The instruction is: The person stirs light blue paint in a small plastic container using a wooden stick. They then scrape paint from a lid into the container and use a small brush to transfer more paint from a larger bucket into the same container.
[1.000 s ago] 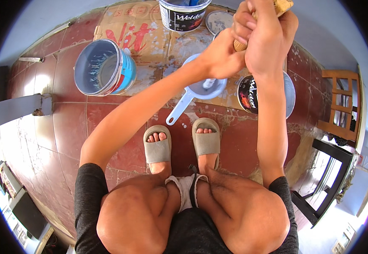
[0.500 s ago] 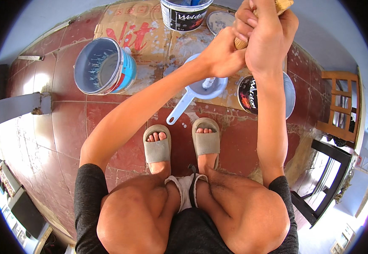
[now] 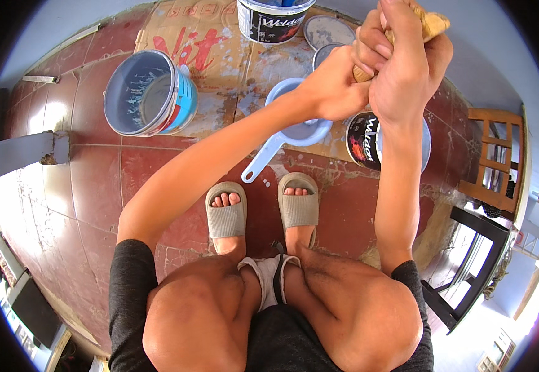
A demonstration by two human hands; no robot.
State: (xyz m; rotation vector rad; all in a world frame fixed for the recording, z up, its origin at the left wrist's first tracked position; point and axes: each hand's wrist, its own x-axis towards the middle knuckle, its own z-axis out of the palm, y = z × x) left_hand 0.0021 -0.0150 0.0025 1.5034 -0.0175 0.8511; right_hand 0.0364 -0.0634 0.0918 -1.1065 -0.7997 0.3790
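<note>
High in the view, my left hand point(image 3: 337, 87) and my right hand point(image 3: 409, 77) are close together, fingers closed round a yellowish wooden handle point(image 3: 433, 26). A rounded piece of the wood shows between the hands, and a wider piece sticks out past the right hand. Its other end and its exact kind are hidden. Below the left wrist sits a light blue plastic dipper point(image 3: 263, 160), partly covered by my forearm. A black paint tub point(image 3: 363, 139) stands behind my right forearm.
At left, a paint-streaked blue bucket point(image 3: 182, 102) stands on a paint-spattered cardboard sheet point(image 3: 220, 71). Another paint tub point(image 3: 270, 26) and a round lid point(image 3: 328, 31) lie farther off. A wooden chair point(image 3: 495, 161) and a black frame point(image 3: 468, 266) stand at right. My sandalled feet are beneath me.
Both hands have shifted slightly right with the wooden handle, still gripping it. The white piece seen inside the dipper is now mostly hidden. The floor things sit slightly left in the view.
</note>
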